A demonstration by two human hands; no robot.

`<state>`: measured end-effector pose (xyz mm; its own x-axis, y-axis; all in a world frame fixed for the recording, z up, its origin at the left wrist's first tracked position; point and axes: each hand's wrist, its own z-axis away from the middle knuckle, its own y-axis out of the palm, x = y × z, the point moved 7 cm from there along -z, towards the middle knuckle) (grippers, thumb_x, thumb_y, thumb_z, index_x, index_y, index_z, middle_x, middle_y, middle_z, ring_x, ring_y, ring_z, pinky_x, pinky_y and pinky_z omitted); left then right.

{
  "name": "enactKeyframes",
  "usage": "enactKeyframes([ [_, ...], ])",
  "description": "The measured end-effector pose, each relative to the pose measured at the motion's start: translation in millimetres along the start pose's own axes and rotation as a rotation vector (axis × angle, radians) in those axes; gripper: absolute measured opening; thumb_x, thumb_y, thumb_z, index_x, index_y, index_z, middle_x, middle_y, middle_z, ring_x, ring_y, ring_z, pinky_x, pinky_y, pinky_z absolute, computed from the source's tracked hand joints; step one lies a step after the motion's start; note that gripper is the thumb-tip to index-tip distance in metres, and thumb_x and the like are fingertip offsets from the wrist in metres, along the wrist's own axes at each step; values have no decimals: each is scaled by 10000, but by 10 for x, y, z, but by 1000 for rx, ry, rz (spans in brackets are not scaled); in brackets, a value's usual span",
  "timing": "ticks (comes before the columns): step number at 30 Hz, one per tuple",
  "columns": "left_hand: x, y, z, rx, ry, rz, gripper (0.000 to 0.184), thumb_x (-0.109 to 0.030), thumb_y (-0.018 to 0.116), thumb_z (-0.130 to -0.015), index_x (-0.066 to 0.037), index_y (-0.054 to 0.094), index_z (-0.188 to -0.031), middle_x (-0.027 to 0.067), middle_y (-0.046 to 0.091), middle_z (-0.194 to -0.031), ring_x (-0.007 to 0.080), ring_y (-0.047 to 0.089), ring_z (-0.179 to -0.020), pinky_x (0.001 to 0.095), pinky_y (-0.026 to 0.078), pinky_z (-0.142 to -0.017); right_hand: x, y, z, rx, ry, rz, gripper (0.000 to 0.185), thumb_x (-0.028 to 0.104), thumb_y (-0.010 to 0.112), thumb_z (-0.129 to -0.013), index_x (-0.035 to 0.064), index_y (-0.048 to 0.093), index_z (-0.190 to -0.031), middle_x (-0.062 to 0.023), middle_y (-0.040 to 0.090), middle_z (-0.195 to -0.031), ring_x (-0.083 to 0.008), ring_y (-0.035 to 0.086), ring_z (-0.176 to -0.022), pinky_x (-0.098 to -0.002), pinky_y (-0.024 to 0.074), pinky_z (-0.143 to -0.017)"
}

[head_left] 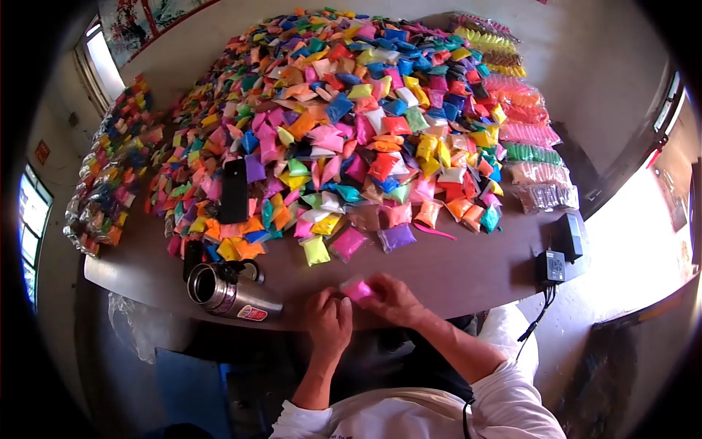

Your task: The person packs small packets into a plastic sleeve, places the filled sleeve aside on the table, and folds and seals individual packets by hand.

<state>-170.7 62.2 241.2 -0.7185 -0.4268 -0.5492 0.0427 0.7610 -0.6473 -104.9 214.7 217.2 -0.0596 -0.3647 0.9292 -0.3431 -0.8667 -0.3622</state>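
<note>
The right hand (395,300) pinched a pink packet (357,290) between thumb and fingers, above the near edge of the table (468,285). The left hand (329,318), its fingers curled, lay just beside the packet; whether it gripped anything could not be told. Beyond the hands, a yellow-green packet (316,251), a magenta packet (348,244) and a purple packet (397,238) bordered a large multicolored heap (351,139). An open steel flask (238,296) stood to the left, and a black phone (235,192) rested against the heap. Rows of bagged packets (530,134) lined its right side.
</note>
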Motion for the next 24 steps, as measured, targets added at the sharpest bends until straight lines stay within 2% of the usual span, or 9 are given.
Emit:
enactKeyframes([
  [6,50,7,0,64,-28,99,249,-224,582,-912,-23,695,-816,115,680,-1046,340,611,-971,448,459,-881,93,77,-25,114,15,5,375,187,727,-845,13,605,-1154,-70,611,-859,-133,574,-799,-323,491,-732],
  [9,14,-12,-32,55,-1,115,357,-276,541,-955,2,652,-761,136,664,-1005,343,612,-915,427,463,-834,22,85,-45,212,64,-224,368,179,722,-861,11,607,-1167,-60,627,-893,-132,576,-829,-304,490,-758],
  [13,25,17,-32,12,10,51,313,-256,581,-943,-4,650,-771,129,670,-1001,342,616,-905,443,459,-840,249,112,-158,386,-18,-151,310,103,636,-932,0,579,-1218,-35,632,-982,-127,580,-923,-269,490,-797],
  [15,47,36,-30,24,-22,57,277,-261,607,-922,-2,673,-849,148,667,-1032,349,620,-913,451,472,-842,44,201,-186,452,109,-152,296,85,605,-950,0,569,-1231,-23,636,-1018,-122,579,-947,-270,489,-807],
  [16,34,46,-29,20,-3,17,269,-257,597,-929,-2,669,-886,153,655,-1049,355,607,-935,451,466,-853,-15,215,-202,456,123,-156,296,85,605,-950,0,569,-1231,-23,636,-1018,-122,579,-947,-270,489,-807],
  [18,67,85,19,91,-17,-7,261,-252,574,-945,-9,661,-982,163,626,-1082,369,575,-990,450,451,-874,30,135,-216,249,-67,-210,235,126,679,-875,10,644,-1076,-97,659,-838,-169,602,-752,-324,483,-682],
  [19,70,93,3,101,-29,-8,261,-252,574,-945,-9,661,-982,163,626,-1082,369,575,-990,450,451,-874,12,163,-208,255,-54,-216,235,126,679,-875,10,644,-1076,-97,659,-838,-169,602,-752,-324,483,-682],
  [21,24,38,-16,54,-2,41,260,-252,573,-947,-16,663,-1011,154,630,-1062,368,580,-978,447,450,-865,-17,180,-192,222,37,-601,160,76,646,-904,7,650,-1049,-45,649,-827,-121,582,-761,-296,475,-672],
  [24,51,59,-3,82,-19,80,270,-251,544,-960,-27,670,-1041,137,638,-1070,359,584,-978,438,439,-890,-30,177,-190,335,99,-543,169,68,622,-936,10,653,-1092,1,644,-851,-88,566,-776,-272,468,-674],
])
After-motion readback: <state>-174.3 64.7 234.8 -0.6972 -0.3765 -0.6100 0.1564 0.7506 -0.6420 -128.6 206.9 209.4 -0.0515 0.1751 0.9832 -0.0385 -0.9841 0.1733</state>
